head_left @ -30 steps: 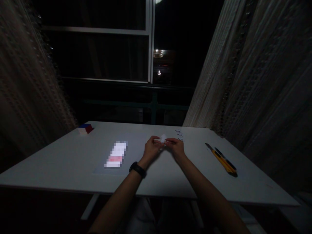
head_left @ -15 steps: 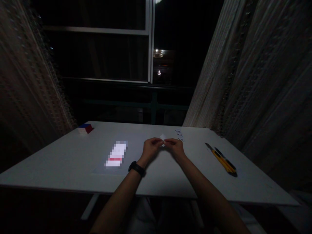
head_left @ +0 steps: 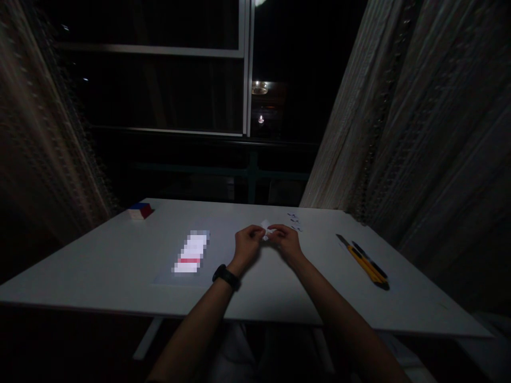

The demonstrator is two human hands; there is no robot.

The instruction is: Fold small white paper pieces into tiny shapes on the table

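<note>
Above the middle of the table, a small piece of white paper (head_left: 265,225) is pinched between my two hands; it looks folded, though its exact shape is too small to make out. My left hand (head_left: 248,246) grips its left side with thumb and fingertips, a dark watch (head_left: 226,276) on that wrist. On the right side, my right hand (head_left: 286,240) holds it with bent fingers, the thumb close to the left fingertips. Just beyond the right hand lie several small dark-marked pieces (head_left: 294,221) in a short row.
A yellow utility knife (head_left: 366,266) and a dark pen-like item (head_left: 369,258) lie side by side at the right. To the left, a lit phone (head_left: 191,252), its screen blurred, rests on a pale sheet (head_left: 163,277). A coloured puzzle cube (head_left: 139,211) sits at the table's (head_left: 91,266) far left.
The fingers of my right hand have shifted slightly on the paper, and more of its white surface shows between the hands. Objects on the table stay put.
</note>
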